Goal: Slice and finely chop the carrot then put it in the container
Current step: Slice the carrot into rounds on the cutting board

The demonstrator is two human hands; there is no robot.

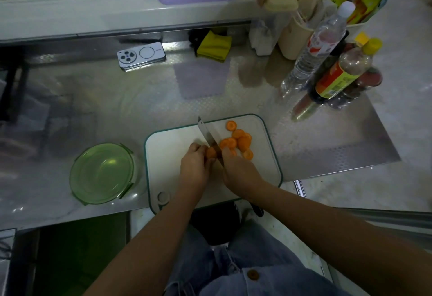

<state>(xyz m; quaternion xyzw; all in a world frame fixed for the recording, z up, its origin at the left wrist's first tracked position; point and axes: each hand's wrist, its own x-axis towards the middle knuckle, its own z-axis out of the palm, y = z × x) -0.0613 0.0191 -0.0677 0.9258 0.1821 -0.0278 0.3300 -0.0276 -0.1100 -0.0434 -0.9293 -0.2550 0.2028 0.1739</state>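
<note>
On the white cutting board (163, 155), which is lying near the front edge of the metal desk (117, 108), the left hand (195, 167) is curling its fingers over the remaining stub of carrot (211, 153), pinning it against the board with the fingertips bunched close to the cut face. The right hand (238, 171) is gripping the knife (207, 134) with its fingers wrapped round the handle, which is hidden under the hand. The blade is angling away from the person toward the board's far edge, and its near part is sitting against the right side of the stub, between the two hands. Just to the right of the blade, round carrot slices (242, 142) are lying in a loose overlapping cluster on the board, with one slice sitting a little apart nearer the far edge. The green round container (101, 174) is standing on the desk just to the left of the board, showing nothing orange inside. Further back, a phone (142, 56) is lying face down, a folded yellow cloth (214, 46) is resting near the back wall, and a clear water bottle (315, 47) and a yellow-capped sauce bottle (346, 71) are standing at the far right.
</note>
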